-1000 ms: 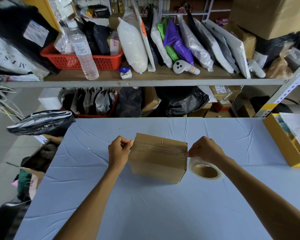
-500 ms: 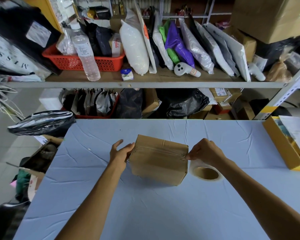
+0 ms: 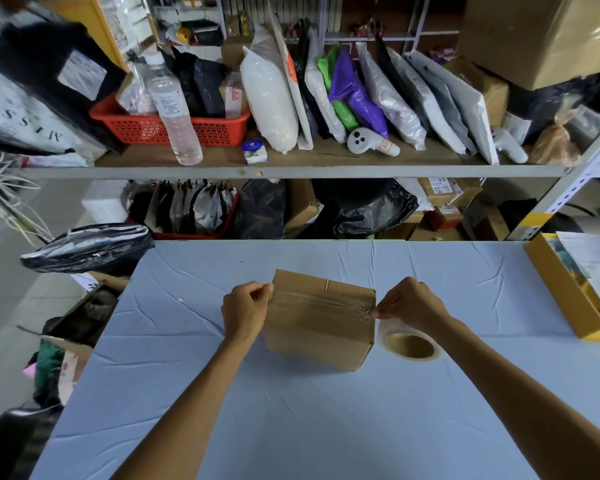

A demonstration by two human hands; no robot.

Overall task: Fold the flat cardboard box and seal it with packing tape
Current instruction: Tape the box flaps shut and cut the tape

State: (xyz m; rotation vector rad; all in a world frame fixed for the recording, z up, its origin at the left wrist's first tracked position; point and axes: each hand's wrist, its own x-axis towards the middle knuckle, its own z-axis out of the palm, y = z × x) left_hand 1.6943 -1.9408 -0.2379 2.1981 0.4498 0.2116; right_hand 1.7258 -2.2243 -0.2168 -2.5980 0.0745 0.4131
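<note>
Half a second back my left hand [image 3: 245, 311] lay open and flat against the left wall of the cardboard box [image 3: 321, 327]. Now its fingers have curled again and thumb and forefinger meet at the top left edge, pinching the end of the tape strip [image 3: 321, 301] there. My right hand [image 3: 411, 306] has hardly moved: it stays closed at the top right edge, its fingertips nipping the tape where it leaves the lid.

The box stands folded in the middle of the blue-covered table [image 3: 291, 410], just in front of me and turned slightly askew. The clear strip runs across its top from one hand to the other, over the seam where the flaps meet. The tape roll [image 3: 409, 355] lies flat on the cloth just beside the box's right wall, under my right wrist (whether the strip is still joined to it I can't make out).

I take it that the top seam is covered and the two ends are what remain. The left end wants pressing down over the edge, and the right end needs tearing or cutting before it can be smoothed onto the side.
</note>
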